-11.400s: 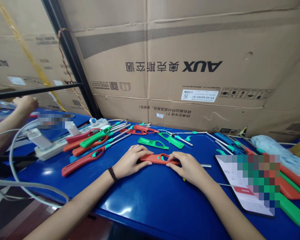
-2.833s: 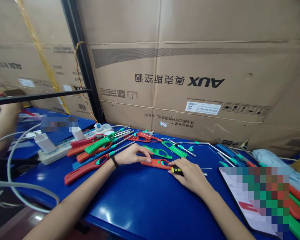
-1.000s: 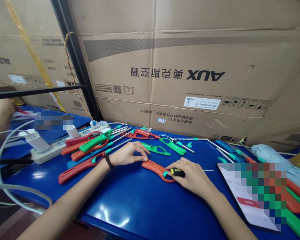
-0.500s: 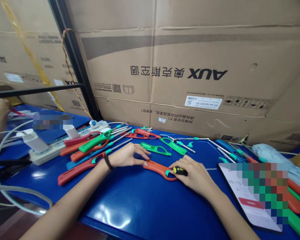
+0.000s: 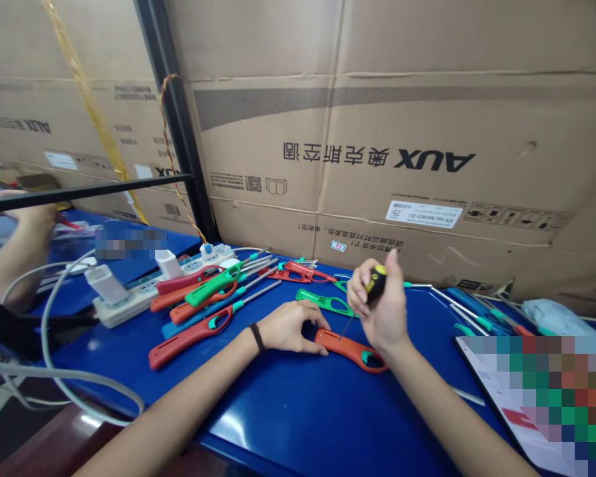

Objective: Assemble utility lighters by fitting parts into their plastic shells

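An orange lighter handle with a teal trigger lies on the blue table. My left hand grips its left end between thumb and fingers. In my right hand is a screwdriver with a black and yellow handle, tilted, its thin shaft pointing down to the orange handle. Whether the tip touches a screw is too small to tell. Just behind lies an open green half shell, partly covered by my right hand. Red shell pieces lie farther back.
Several long-nosed lighters are piled at the left beside a white power strip with plugs. A tablet lies at the right, partly blurred out. Cardboard cartons stand behind. Another person's arm shows at far left.
My right hand has risen from the orange handle's trigger end, and the screwdriver now points down at the handle. My left hand still holds the left end. The whole view has shifted.
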A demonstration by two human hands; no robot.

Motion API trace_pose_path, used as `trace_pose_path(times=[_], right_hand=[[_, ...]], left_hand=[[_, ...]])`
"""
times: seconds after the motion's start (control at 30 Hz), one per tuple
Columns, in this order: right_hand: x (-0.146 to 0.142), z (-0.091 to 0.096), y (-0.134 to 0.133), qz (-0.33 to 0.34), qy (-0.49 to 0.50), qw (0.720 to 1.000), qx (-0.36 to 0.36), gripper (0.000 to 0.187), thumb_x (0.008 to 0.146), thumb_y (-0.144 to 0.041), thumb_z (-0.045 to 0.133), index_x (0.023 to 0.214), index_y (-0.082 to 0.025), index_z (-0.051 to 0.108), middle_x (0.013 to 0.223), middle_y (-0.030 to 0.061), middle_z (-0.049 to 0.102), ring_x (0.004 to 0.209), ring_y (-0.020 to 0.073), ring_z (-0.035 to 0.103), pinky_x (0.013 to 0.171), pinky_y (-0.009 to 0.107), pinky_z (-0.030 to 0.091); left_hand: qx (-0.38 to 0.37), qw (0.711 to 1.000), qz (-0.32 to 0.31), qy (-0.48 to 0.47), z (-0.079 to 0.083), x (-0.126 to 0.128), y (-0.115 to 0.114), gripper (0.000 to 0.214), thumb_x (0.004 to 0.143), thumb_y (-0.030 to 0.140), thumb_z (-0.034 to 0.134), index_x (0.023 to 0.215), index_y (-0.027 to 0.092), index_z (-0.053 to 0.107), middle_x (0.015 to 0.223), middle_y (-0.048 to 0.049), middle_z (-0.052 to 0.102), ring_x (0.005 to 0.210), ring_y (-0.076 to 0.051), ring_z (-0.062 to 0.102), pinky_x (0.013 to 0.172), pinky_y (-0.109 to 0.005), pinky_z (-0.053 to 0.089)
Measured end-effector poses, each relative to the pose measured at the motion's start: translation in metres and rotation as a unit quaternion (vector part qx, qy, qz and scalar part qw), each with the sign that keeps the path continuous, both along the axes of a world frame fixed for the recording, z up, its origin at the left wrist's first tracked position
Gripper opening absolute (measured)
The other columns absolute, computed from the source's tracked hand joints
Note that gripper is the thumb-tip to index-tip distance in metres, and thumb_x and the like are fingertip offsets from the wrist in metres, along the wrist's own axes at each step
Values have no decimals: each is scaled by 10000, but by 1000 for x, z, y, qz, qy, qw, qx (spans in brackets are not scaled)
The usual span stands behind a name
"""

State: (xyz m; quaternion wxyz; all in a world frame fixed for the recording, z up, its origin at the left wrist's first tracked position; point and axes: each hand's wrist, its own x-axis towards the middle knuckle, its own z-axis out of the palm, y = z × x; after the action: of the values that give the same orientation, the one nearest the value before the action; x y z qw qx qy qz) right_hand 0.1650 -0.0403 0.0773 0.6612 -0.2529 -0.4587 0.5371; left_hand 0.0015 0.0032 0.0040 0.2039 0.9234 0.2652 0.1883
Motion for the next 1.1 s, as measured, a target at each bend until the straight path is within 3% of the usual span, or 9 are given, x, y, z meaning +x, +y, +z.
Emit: trace_pose_path(times=[0.2,0.5,1.1], right_hand=[[-36,-16,19,28,-19,999,-33,510,808,-642,488,563,-198,429,379,-93,357,297,35,215,301,160,164],[-31,-10,17,8,-13,1000,-20,502,806,-624,509,551,-200,419,387,-89,360,299,39,243,302,158,172],[-36,-22,16,12,-29,1000,0,513,845,-620,466,561,-194,434,393,-78,358,325,45,244,332,178,184]], left_hand=[[24,1000,6,-9,-5,2,2,364,651,459,768,853,174,664,926,-46,656,858,-204,610,802,-276,465],[21,1000,3,-3,1,3,-1,322,648,402,775,842,171,660,892,-33,653,829,-199,614,764,-270,469],[16,1000,4,6,2,3,-1,331,654,415,773,838,163,663,891,-39,661,822,-200,625,752,-263,470]])
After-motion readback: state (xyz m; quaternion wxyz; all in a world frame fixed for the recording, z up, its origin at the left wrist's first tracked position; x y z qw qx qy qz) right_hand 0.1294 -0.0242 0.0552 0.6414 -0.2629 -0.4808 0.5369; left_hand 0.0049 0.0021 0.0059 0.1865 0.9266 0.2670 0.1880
